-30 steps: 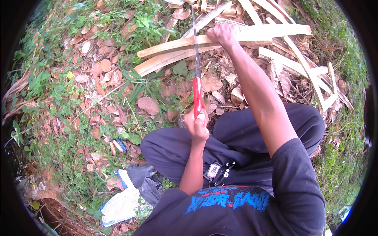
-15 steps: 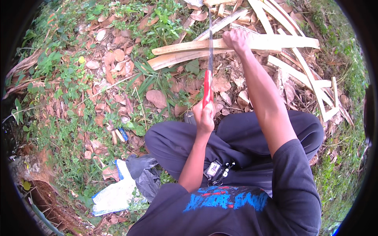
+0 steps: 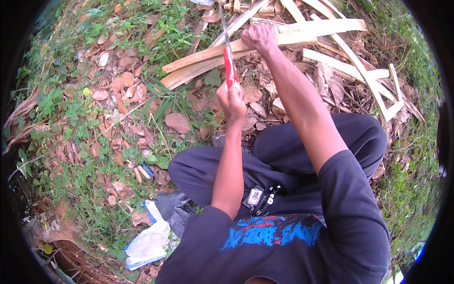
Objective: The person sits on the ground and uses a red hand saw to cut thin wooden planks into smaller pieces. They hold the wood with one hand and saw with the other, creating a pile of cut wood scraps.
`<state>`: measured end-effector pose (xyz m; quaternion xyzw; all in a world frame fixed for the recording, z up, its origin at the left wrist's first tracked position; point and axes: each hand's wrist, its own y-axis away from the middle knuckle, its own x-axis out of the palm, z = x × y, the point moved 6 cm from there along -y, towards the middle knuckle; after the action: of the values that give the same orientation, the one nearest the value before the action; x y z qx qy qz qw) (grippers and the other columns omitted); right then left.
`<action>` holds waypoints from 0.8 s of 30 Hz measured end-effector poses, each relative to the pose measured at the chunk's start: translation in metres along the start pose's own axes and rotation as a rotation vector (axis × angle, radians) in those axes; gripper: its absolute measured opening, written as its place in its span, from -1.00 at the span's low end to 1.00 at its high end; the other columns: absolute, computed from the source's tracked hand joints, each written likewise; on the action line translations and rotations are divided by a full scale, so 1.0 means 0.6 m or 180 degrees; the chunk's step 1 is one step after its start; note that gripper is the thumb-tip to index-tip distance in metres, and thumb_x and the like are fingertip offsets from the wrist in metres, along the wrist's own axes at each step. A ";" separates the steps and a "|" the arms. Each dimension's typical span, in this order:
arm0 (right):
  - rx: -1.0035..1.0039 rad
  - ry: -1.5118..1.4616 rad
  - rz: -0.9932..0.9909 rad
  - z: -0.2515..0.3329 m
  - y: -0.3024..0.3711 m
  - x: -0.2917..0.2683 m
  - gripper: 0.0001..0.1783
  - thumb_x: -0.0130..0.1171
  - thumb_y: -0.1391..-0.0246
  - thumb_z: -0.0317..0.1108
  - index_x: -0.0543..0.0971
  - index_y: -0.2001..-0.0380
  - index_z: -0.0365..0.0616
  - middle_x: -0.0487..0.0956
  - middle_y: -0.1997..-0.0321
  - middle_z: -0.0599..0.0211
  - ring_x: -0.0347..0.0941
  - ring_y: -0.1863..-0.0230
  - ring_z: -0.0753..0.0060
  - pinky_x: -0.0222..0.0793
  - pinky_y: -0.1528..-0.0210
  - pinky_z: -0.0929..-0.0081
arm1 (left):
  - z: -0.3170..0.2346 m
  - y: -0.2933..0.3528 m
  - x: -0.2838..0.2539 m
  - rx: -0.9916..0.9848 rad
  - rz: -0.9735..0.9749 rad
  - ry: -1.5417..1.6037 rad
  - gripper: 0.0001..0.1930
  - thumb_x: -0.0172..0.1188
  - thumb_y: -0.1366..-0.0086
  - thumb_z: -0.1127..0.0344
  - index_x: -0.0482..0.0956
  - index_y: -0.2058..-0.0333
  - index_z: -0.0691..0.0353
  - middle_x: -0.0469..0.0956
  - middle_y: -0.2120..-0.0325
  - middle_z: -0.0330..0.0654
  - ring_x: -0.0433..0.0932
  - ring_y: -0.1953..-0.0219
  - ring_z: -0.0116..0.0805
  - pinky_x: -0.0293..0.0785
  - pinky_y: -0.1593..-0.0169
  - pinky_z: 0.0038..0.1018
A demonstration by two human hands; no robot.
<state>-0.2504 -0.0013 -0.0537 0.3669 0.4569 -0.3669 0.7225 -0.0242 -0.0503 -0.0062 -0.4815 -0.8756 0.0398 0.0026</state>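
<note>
At far centre, the right hand is closed over a long pale wood strip, which lies crosswise above a second strip. Just nearer and left, the left hand is clamped round the red handle of a tool, its narrow blade crossing the strips left of the right hand. More thin strips lie far right, white plastic near left.

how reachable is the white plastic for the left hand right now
Probably not directly: the left hand is closed round the red handle, out in front. The white plastic lies back at the left, mostly uncovered, so a freed hand might reach it.
</note>
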 end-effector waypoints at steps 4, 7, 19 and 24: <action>0.0077 -0.0030 0.0148 -0.014 -0.009 -0.003 -0.59 -0.32 -0.11 -0.13 0.52 0.52 -0.03 0.57 0.45 0.19 0.41 0.48 0.39 0.27 0.24 0.23 | -0.011 0.114 0.000 -0.0541 -0.0228 0.0667 -0.77 -0.15 -0.19 0.32 0.32 0.58 0.31 0.20 0.77 -0.36 0.11 0.75 -0.63 -0.03 0.66 -0.61; 0.0068 0.0105 0.0073 -0.018 -0.004 -0.015 -0.60 -0.32 -0.11 -0.13 0.49 0.55 -0.01 0.54 0.51 0.27 0.37 0.54 0.41 0.26 0.29 0.21 | -0.018 0.144 -0.011 -0.0440 -0.0136 0.1023 -0.78 -0.17 -0.20 0.36 0.35 0.54 0.37 0.20 0.77 -0.34 0.15 0.75 -0.60 0.03 0.65 -0.63; -0.0105 -0.0049 -0.0347 -0.031 -0.047 0.008 -0.71 -0.04 -0.04 -0.12 0.63 0.51 0.04 0.61 0.49 0.33 0.54 0.43 0.28 0.37 0.25 0.02 | -0.020 0.100 0.000 -0.0324 -0.0139 0.0631 -0.68 -0.10 -0.19 0.20 0.23 0.68 0.24 0.17 0.83 -0.34 0.13 0.77 -0.61 0.08 0.61 -0.65; -0.0446 0.0046 -0.0616 0.013 -0.032 0.018 -0.72 -0.01 -0.02 -0.11 0.65 0.47 0.06 0.65 0.46 0.27 0.58 0.39 0.24 0.30 0.37 -0.05 | 0.018 0.002 -0.014 -0.0308 -0.0171 0.0853 -0.69 -0.14 -0.29 0.22 0.23 0.61 0.22 0.17 0.78 -0.32 0.13 0.76 -0.55 0.12 0.57 -0.62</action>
<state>-0.2609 -0.0189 -0.0649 0.2723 0.5200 -0.3994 0.7042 -0.0192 -0.0571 -0.0168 -0.4585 -0.8808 -0.0672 0.0973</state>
